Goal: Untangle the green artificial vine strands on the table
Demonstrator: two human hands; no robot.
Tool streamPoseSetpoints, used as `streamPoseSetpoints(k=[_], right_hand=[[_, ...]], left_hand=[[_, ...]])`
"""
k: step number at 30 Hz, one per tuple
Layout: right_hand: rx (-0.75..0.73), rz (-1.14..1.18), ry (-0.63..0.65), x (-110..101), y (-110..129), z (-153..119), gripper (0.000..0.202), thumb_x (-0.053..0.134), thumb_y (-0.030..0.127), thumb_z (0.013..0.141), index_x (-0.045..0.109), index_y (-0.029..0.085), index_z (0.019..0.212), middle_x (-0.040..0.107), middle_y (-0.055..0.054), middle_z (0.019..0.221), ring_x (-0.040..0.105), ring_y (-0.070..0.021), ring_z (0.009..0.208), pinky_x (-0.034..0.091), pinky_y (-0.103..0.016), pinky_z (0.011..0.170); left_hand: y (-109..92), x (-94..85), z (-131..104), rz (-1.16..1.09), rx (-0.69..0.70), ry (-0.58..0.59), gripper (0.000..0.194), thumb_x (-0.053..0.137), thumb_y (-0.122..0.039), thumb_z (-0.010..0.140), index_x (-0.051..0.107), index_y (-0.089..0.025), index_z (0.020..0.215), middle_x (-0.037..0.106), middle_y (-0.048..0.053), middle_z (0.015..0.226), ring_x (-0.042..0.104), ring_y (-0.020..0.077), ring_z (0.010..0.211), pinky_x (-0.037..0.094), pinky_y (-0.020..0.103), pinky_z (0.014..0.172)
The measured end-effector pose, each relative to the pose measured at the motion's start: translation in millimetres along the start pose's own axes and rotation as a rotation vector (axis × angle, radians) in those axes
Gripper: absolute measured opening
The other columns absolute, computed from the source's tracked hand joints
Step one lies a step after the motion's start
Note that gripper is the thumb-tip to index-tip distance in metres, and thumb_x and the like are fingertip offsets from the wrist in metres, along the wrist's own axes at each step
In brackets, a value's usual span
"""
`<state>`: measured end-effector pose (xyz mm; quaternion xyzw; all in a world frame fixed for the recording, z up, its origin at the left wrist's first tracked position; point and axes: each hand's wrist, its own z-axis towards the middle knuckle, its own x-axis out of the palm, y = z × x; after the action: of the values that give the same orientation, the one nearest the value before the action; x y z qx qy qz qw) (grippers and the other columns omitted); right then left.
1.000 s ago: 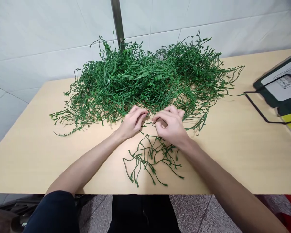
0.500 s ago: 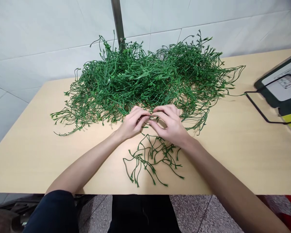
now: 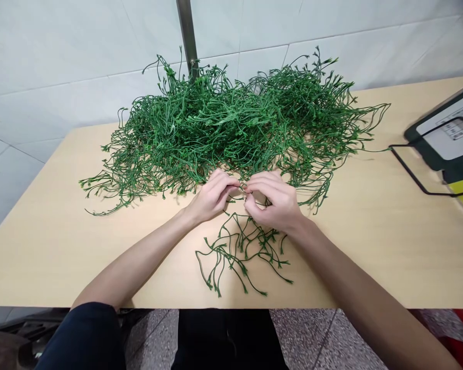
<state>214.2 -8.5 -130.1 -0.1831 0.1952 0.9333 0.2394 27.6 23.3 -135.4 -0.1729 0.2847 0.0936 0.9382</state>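
Observation:
My left hand (image 3: pixel 215 194) is closed in a pinch on a thin green plastic plant stem (image 3: pixel 242 188). Fingertips of my right hand (image 3: pixel 274 199) pinch the same stem from the other side, a small gap away from the left fingers. Much of the stem is hidden by the fingers. Right behind both hands lies a big tangled heap of green plastic stems (image 3: pixel 224 121) with small forked tips. Nearer to me, below the hands, a small loose cluster of similar stems (image 3: pixel 231 252) is spread on the table.
The light wood-coloured table (image 3: pixel 81 246) meets a tiled wall (image 3: pixel 81 46). A metal post (image 3: pixel 188 36) rises behind the heap. To the right stands a dark object with a white label (image 3: pixel 453 131), with a black wire frame (image 3: pixel 409 172) in front.
My right hand has drawn slightly to the right, so the fingertips have parted a little and a bit of stem shows between them. My left hand has hardly moved.

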Motion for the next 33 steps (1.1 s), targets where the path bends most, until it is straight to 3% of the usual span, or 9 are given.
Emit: streamPoseSetpoints(k=[6, 10, 17, 23, 28, 33], right_hand=[[0.205, -0.034, 0.133, -3.9, 1.7, 1.9, 0.012, 0.055, 0.012, 0.074, 0.062, 0.021, 0.077, 0.062, -0.001, 0.064, 0.056, -0.018, 0.063, 0.048, -0.033, 0.062], [0.197, -0.015, 0.159, -2.3, 1.7, 1.7, 0.013, 0.055, 0.012, 0.078, 0.064, 0.021, 0.075, 0.058, -0.002, 0.06, 0.052, -0.0194, 0.066, 0.046, -0.034, 0.062], [0.135, -0.096, 0.192, -0.9, 3.6, -0.3, 0.013, 0.054, 0.011, 0.08, 0.06, 0.021, 0.075, 0.069, -0.006, 0.082, 0.058, -0.0229, 0.083, 0.044, -0.039, 0.075], [0.125, -0.038, 0.152, 2.9, 6.5, -1.3, 0.018, 0.052, 0.006, 0.078, 0.055, 0.022, 0.07, 0.065, -0.003, 0.07, 0.057, -0.0206, 0.076, 0.044, -0.036, 0.071], [0.161, -0.011, 0.173, 0.5, 4.8, -2.0, 0.023, 0.047, 0.001, 0.078, 0.052, 0.022, 0.072, 0.059, 0.0, 0.067, 0.057, -0.0186, 0.074, 0.041, -0.035, 0.074], [0.231, -0.014, 0.202, -2.7, 3.5, -0.9, 0.019, 0.051, 0.004, 0.077, 0.056, 0.022, 0.082, 0.066, -0.002, 0.078, 0.06, -0.0208, 0.079, 0.044, -0.038, 0.079]], left_hand=[[-0.6, -1.3, -2.0, 0.08, -0.006, 0.043, 0.023, 0.044, -0.011, 0.097, 0.058, -0.019, 0.114, 0.061, 0.005, 0.086, 0.052, 0.0172, 0.082, 0.045, 0.031, 0.072], [-2.3, -3.3, -1.2, 0.087, -0.018, 0.061, 0.017, 0.046, -0.014, 0.097, 0.058, -0.018, 0.109, 0.06, 0.005, 0.085, 0.052, 0.0175, 0.082, 0.046, 0.032, 0.075], [-3.2, -2.2, -1.6, 0.08, -0.039, 0.133, 0.012, 0.05, -0.024, 0.098, 0.06, -0.018, 0.1, 0.062, 0.006, 0.085, 0.051, 0.0184, 0.083, 0.045, 0.034, 0.078], [-1.8, -2.4, -1.5, 0.032, 0.023, 0.19, 0.015, 0.045, -0.021, 0.099, 0.058, -0.017, 0.103, 0.061, 0.006, 0.082, 0.049, 0.0188, 0.083, 0.047, 0.033, 0.076], [-0.7, -3.0, -0.7, -0.013, -0.075, 0.107, 0.015, 0.044, -0.02, 0.1, 0.059, -0.018, 0.099, 0.062, 0.005, 0.08, 0.052, 0.0178, 0.084, 0.047, 0.031, 0.074], [1.7, -2.4, -0.2, -0.017, -0.262, -0.035, 0.016, 0.046, -0.027, 0.101, 0.057, -0.018, 0.093, 0.062, 0.003, 0.083, 0.056, 0.0139, 0.079, 0.047, 0.027, 0.071]])
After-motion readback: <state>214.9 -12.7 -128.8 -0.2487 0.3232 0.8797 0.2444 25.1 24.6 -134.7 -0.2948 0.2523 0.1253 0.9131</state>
